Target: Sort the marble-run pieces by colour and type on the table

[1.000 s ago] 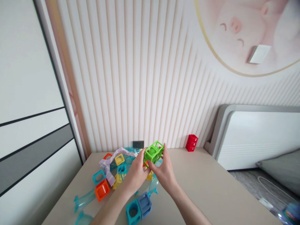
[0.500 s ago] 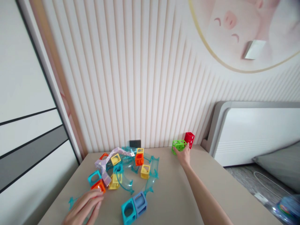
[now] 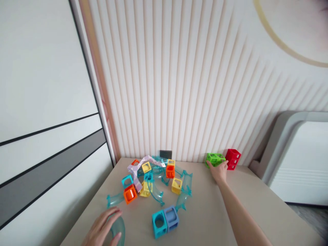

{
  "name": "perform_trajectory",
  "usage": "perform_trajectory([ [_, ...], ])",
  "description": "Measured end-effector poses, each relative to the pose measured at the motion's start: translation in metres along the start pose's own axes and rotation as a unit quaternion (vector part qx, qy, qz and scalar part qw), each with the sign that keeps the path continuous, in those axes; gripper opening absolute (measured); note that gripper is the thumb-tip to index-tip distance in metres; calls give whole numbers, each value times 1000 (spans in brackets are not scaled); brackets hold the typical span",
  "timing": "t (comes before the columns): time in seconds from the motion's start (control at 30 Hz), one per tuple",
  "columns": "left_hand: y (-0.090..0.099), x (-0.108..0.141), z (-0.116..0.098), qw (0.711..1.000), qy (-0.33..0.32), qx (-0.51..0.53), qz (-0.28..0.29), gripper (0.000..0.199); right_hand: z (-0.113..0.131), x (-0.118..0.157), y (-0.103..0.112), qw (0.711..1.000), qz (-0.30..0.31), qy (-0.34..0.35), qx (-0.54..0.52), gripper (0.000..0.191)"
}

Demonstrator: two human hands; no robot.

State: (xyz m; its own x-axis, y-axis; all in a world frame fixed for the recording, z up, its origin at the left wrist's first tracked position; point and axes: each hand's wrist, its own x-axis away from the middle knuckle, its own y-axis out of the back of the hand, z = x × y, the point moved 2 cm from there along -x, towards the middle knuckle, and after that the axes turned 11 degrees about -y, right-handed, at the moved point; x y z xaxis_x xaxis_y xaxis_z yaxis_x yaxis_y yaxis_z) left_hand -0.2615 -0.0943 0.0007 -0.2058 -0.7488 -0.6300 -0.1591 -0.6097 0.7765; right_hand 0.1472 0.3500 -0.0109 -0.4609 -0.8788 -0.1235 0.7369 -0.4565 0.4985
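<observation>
At the back of the table, my right hand [image 3: 219, 171] closes around a pair of joined green open-frame cube blocks [image 3: 216, 159], which lie against the wall. Just right of it stands a red stack of cube blocks [image 3: 233, 159]. My left hand [image 3: 102, 225] is at the bottom, thumb and fingers apart, over a translucent teal curved track piece [image 3: 121, 229]; whether it touches the piece I cannot tell. Beyond its fingertips lie an orange cube block [image 3: 130, 194] and a translucent track piece [image 3: 115, 199]. Joined teal [image 3: 159, 223] and blue [image 3: 171, 218] cube blocks lie further right.
A pile of yellow blocks [image 3: 176, 185], teal tracks [image 3: 187, 182] and a lilac zigzag track [image 3: 147, 159] covers the back left. A black socket [image 3: 165, 154] sits on the ribbed wall [image 3: 159, 85]. A white cabinet [image 3: 51, 177] borders the left; a headboard [image 3: 307, 160] stands right.
The view has swung left, so things appear further right. My left hand has drawn away from the orange block toward the curved track piece. My right hand stays on the green blocks.
</observation>
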Motion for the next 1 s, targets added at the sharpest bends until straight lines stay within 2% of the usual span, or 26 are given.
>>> perform_trajectory([
  [0.07,-3,1,-8,1000,-9,-10,16,52,-2,7,4,1000,-7,3,8,133],
  [0.17,-9,6,-14,999,-11,-23,30,59,-3,30,12,999,-19,34,13,114],
  [0.33,-15,4,-20,998,0,-10,68,60,8,92,17,991,20,132,8,84],
  [0.5,-11,-21,-36,994,-33,21,106,55,20,156,22,967,89,238,-1,63],
  [0.63,-3,-53,-44,991,-45,67,105,51,25,175,28,940,175,294,7,46],
  [0.73,-4,-81,-32,995,-39,68,67,40,28,173,34,935,179,307,7,40],
  [0.83,-16,-101,-6,999,10,27,18,29,36,173,38,938,165,305,15,40],
  [0.93,-31,-104,20,996,83,-8,-24,29,53,181,38,935,166,312,35,40],
  [1.0,-39,-99,29,993,110,-15,-34,29,69,190,35,925,183,328,58,36],
])
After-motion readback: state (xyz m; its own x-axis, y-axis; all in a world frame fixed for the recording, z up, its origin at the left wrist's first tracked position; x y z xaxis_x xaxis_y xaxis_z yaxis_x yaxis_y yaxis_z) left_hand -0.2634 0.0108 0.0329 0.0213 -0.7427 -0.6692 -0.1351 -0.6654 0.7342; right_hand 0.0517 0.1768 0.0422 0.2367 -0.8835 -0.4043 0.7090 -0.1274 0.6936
